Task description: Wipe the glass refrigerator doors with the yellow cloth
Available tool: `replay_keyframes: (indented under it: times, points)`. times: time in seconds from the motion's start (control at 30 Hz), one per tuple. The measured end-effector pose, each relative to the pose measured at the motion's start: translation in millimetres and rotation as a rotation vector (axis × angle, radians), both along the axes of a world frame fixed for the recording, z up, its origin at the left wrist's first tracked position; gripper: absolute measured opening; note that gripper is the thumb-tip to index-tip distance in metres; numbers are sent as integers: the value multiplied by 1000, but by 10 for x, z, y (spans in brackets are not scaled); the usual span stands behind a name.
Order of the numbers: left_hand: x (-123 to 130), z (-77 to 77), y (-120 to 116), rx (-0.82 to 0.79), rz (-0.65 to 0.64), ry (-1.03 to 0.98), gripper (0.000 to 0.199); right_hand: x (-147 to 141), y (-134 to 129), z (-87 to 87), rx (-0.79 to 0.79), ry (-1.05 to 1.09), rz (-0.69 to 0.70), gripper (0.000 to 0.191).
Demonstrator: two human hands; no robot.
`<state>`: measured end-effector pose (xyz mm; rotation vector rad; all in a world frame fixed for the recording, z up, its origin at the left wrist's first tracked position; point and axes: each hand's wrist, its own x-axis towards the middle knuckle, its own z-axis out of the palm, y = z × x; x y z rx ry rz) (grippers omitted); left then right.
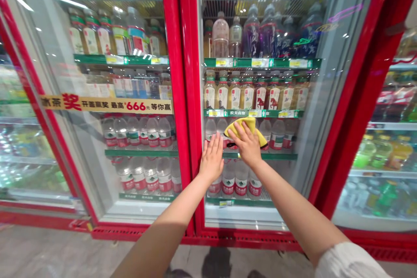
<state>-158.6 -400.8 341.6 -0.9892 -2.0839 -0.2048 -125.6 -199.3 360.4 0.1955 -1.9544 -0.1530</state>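
A yellow cloth (243, 127) with a dark edge lies against the right glass door (247, 217) of a red-framed drinks cooler. My right hand (246, 144) presses the cloth to the glass, fingers spread over it. Just to its left, my left hand (211, 158) rests on the same door near the red frame, its fingers stretched upward and nothing held. Behind the glass, bottles with red labels (241, 184) stand on the lower shelves, partly hidden by my hands.
The red upright frame (187, 95) divides this door from the left door, which bears a beige printed strip (130, 105). Another drinks cooler (381, 173) stands at the far right. Grey floor (39, 252) shows below.
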Motion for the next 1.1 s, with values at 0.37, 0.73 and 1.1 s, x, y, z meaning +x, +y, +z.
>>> replay_keyframes:
  times: [0.37, 0.73, 1.1]
  points:
    - [16, 63, 215, -45, -34, 14, 99, 309, 693, -121, -224, 60, -98, 59]
    - [67, 22, 445, -70, -95, 31, 101, 517, 1028, -312, -166, -43, -116, 59]
    - [156, -182, 773, -68, -94, 52, 101, 625, 1105, -629, 69, -155, -54, 62]
